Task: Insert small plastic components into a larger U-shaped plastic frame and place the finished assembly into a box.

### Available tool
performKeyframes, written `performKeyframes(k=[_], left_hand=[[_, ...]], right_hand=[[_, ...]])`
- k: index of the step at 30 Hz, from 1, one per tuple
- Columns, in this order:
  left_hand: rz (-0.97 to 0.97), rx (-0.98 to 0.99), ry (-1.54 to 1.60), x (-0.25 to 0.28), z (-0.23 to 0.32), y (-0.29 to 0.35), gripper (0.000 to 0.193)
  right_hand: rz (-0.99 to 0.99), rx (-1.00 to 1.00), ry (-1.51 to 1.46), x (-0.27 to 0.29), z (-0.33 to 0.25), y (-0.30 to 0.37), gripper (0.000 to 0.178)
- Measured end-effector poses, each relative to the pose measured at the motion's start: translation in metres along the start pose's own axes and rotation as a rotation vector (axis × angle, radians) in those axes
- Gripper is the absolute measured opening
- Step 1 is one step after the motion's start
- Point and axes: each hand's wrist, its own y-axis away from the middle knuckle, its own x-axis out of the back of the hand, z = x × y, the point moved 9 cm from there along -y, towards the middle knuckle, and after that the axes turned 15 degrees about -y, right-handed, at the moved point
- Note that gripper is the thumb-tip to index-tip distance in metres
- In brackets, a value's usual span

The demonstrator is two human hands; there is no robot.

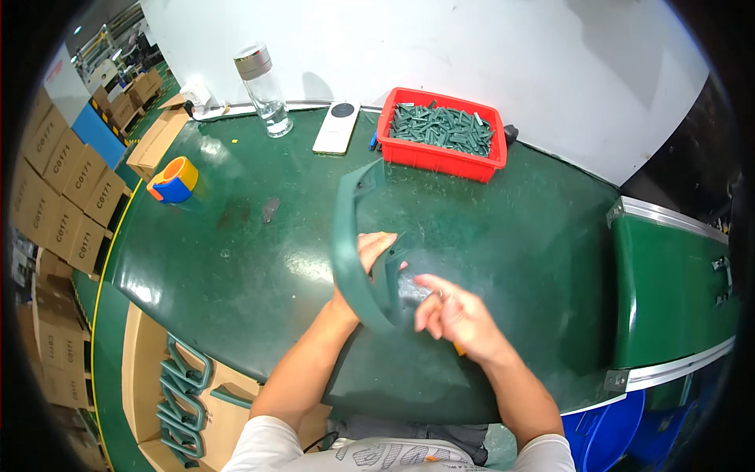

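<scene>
My left hand (pixel 374 250) is closed round a dark green, curved plastic handle (pixel 350 236), a wide U shape held up over the table with one end raised toward the far side. Part of the handle hides the left fingers. Just to its right, my right hand (pixel 462 321) is slightly blurred, its index finger pointing at the handle's near end without clearly touching it. The other right fingers are curled. A small orange bit (pixel 459 348) shows under the right palm; the rest of that object is hidden.
On the green table (pixel 519 236) stand a red bin (pixel 440 163) of small green pieces, a glass bottle (pixel 270 98), a white phone-like device (pixel 336 130) and a tape roll (pixel 174 181). A carton (pixel 145 370) of green handles sits lower left; a green conveyor (pixel 668 291) is at right.
</scene>
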Motion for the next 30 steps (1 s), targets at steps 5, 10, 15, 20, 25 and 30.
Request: performKeyframes(k=[5,10,15,20,25,30], left_hand=[[-0.251,0.434,0.518,-0.029,-0.023,0.020,0.037],[-0.339,0.381,0.605,-0.039,-0.016,0.026,0.034],[-0.422,0.287,0.538,-0.041,-0.005,0.023,0.030],[-0.417,0.228,0.475,-0.039,-0.002,0.019,0.029],[-0.423,0.197,0.436,-0.038,0.002,0.018,0.029],[-0.435,0.207,0.457,-0.040,0.005,0.019,0.029]], right_hand=[[0.245,0.517,0.876,0.037,-0.063,0.010,0.019],[0.337,0.589,1.099,0.042,-0.049,0.021,0.012],[0.274,0.637,1.159,0.032,-0.044,0.020,0.018],[0.297,0.644,1.177,0.029,-0.048,0.020,0.019],[0.306,0.659,1.204,0.029,-0.048,0.021,0.018],[0.329,0.662,1.203,0.030,-0.050,0.022,0.017]])
